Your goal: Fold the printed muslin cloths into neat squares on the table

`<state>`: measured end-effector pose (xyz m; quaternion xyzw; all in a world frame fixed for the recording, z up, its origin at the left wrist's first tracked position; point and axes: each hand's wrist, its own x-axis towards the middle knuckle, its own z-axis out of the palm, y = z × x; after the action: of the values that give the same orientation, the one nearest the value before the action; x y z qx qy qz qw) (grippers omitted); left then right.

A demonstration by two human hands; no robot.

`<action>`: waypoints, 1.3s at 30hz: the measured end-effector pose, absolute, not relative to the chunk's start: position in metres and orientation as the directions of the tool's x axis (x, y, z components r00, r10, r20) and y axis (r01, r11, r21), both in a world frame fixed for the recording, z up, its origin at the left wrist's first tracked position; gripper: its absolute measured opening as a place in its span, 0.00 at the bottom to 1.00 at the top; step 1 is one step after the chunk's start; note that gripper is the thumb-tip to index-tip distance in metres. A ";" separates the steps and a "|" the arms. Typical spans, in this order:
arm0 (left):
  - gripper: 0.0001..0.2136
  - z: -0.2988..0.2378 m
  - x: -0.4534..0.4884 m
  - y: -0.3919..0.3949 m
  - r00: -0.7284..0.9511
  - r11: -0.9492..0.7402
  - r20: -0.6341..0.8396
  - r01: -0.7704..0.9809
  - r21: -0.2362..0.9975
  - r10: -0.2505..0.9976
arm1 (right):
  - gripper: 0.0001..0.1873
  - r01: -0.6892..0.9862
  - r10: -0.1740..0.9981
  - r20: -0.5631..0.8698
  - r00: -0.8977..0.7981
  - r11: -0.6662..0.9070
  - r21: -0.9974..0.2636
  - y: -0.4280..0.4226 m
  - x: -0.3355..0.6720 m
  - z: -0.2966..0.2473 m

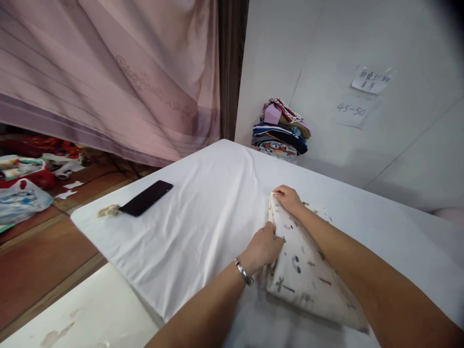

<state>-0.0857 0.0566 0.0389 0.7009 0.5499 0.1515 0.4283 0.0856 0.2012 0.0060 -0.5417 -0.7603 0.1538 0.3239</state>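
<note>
A folded cream cloth with small dark prints lies on the white sheet that covers the table. My left hand, with a metal bracelet on the wrist, is closed on the cloth's left edge. My right hand reaches over the cloth and pinches its far corner with curled fingers. Both forearms cross the lower part of the view.
A black phone lies on the sheet's left part, with a small frayed knot of cord beside it. A stack of folded clothes stands against the far white wall. Pink curtain, plastic bags and wooden floor are at the left.
</note>
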 end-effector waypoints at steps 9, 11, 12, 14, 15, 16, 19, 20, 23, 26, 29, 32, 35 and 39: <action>0.14 0.039 -0.084 0.051 0.366 -0.189 -0.255 0.828 0.527 0.895 | 0.11 0.780 0.886 0.373 -0.275 0.432 -0.453 0.191 0.082 -0.010; 0.15 0.039 -0.085 0.052 0.374 -0.205 -0.257 0.837 0.507 0.891 | 0.13 0.812 0.871 0.385 -0.305 0.449 -0.372 0.187 0.080 -0.010; 0.15 0.039 -0.085 0.052 0.377 -0.210 -0.259 0.839 0.503 0.889 | 0.14 0.831 0.863 0.384 -0.328 0.457 -0.318 0.186 0.080 -0.010; 0.15 0.039 -0.085 0.052 0.388 -0.221 -0.259 0.837 0.501 0.884 | 0.15 0.856 0.853 0.367 -0.370 0.467 -0.223 0.186 0.078 -0.009; 0.15 0.039 -0.085 0.053 0.394 -0.224 -0.261 0.835 0.502 0.881 | 0.16 0.861 0.854 0.355 -0.381 0.468 -0.201 0.186 0.078 -0.008; 0.15 0.039 -0.085 0.053 0.398 -0.227 -0.263 0.834 0.504 0.879 | 0.16 0.863 0.855 0.345 -0.387 0.467 -0.192 0.187 0.078 -0.006; 0.15 0.038 -0.085 0.053 0.401 -0.224 -0.274 0.834 0.505 0.874 | 0.18 0.872 0.862 0.346 -0.369 0.450 -0.192 0.184 0.078 0.002; 0.15 0.038 -0.085 0.053 0.399 -0.221 -0.282 0.836 0.502 0.872 | 0.19 0.877 0.864 0.360 -0.353 0.439 -0.194 0.181 0.078 0.006; 0.15 0.036 -0.085 0.054 0.392 -0.216 -0.292 0.845 0.489 0.873 | 0.21 0.880 0.859 0.408 -0.310 0.421 -0.219 0.159 0.081 0.014; 0.15 0.034 -0.085 0.055 0.393 -0.216 -0.279 0.837 0.502 0.876 | 0.23 0.888 0.880 0.358 -0.311 0.403 -0.221 0.126 0.082 0.012; 0.14 0.034 -0.086 0.058 0.414 -0.203 -0.275 0.800 0.565 0.868 | 0.25 0.916 0.925 0.231 -0.302 0.349 -0.200 0.097 0.078 0.001; 0.12 0.035 -0.087 0.060 0.436 -0.194 -0.264 0.760 0.621 0.860 | 0.26 0.927 0.944 0.136 -0.300 0.322 -0.192 0.083 0.072 -0.004; 0.12 0.033 -0.092 0.060 0.444 -0.170 -0.269 0.729 0.664 0.854 | 0.25 0.928 0.954 0.073 -0.290 0.299 -0.224 0.081 0.069 0.004; 0.19 0.028 -0.107 0.051 0.437 -0.014 -0.284 0.564 0.825 0.853 | 0.25 0.893 0.969 0.050 -0.242 0.243 -0.379 0.062 0.072 0.023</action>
<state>-0.1073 0.0507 0.0279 0.6964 0.5089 0.1492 0.4835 0.0719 0.0625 0.0227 -0.5998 -0.7760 0.1373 0.1386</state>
